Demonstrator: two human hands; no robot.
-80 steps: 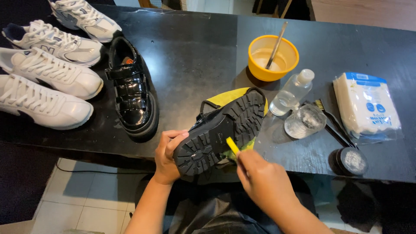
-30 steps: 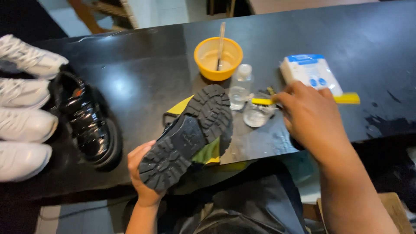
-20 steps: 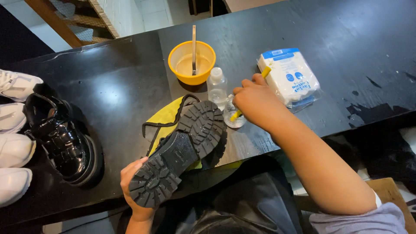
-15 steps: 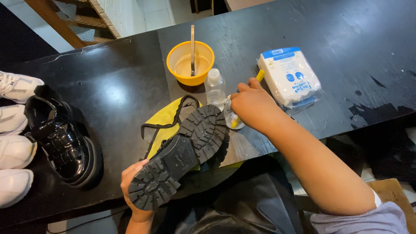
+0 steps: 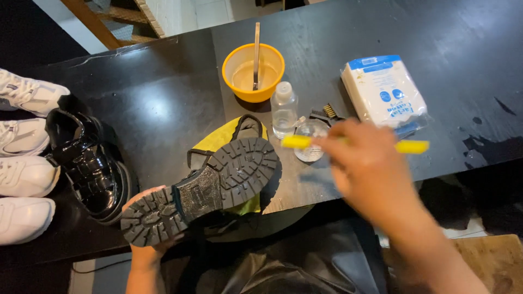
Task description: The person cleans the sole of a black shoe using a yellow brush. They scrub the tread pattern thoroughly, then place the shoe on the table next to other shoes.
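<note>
Two hands work here. Our right hand (image 5: 366, 163), blurred at frame centre, grips a yellow brush (image 5: 354, 144); our left hand (image 5: 146, 218), lower left, clasps the black boot (image 5: 207, 188) sole-up.

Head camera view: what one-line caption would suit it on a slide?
Left hand holds a black boot sole-up while right hand carries a yellow brush.

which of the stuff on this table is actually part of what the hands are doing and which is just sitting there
In use:
left hand holding the black boot, sole up
right hand holding the yellow brush
small clear cup
yellow cloth

Lying about:
orange bowl
clear bottle
white packet
glossy black shoe
white sneakers
</note>
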